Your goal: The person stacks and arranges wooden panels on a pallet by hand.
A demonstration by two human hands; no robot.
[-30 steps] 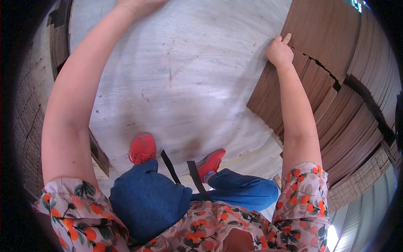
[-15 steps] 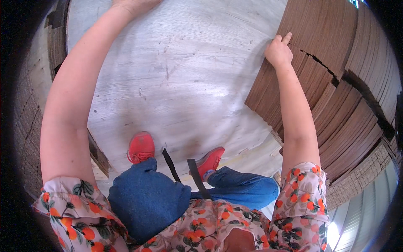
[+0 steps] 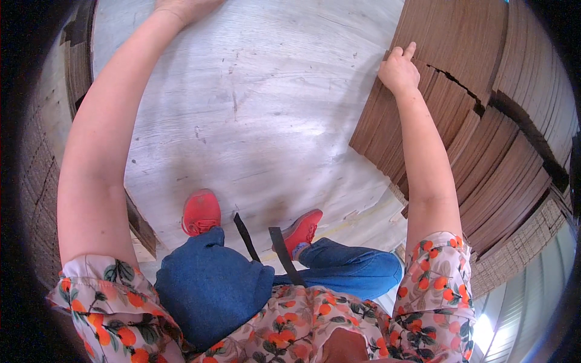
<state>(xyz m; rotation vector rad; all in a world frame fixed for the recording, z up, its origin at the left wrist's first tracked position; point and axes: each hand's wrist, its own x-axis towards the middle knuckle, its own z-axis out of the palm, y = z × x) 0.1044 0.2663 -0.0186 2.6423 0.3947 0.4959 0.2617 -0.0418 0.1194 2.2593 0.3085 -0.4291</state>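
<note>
Hands first: the right hand (image 3: 399,69) rests on the near corner of the top brown veneer sheet (image 3: 466,42), knuckles up, fingers curled over the edge with the forefinger stretched out along it. It looks like a loose grip on the edge of the sheet, though the fingertips are partly hidden, so whether the sheet is pinched or only touched cannot be told. The left hand (image 3: 181,6) is stretched far forward and cut off by the upper edge of the view; only the wrist and heel of the hand show, lying against the pale plywood board (image 3: 254,115), and whether its fingers are spread or closed cannot be told.

The pale board lies flat in front of the person, wide and bare, marked with a few scratches. The veneer sheet belongs to a fanned stack of thin brown sheets (image 3: 502,145) just to the right, which overlaps the board's right edge. The top sheet shows a jagged crack.

As a judgement, the work is at an early stage: the sheet is not yet lifted from its stack, and nothing brown lies on the pale board.

Below, the person stands in red shoes (image 3: 201,212), blue trousers and a floral blouse. More stacked boards (image 3: 75,54) show dimly at far left.
</note>
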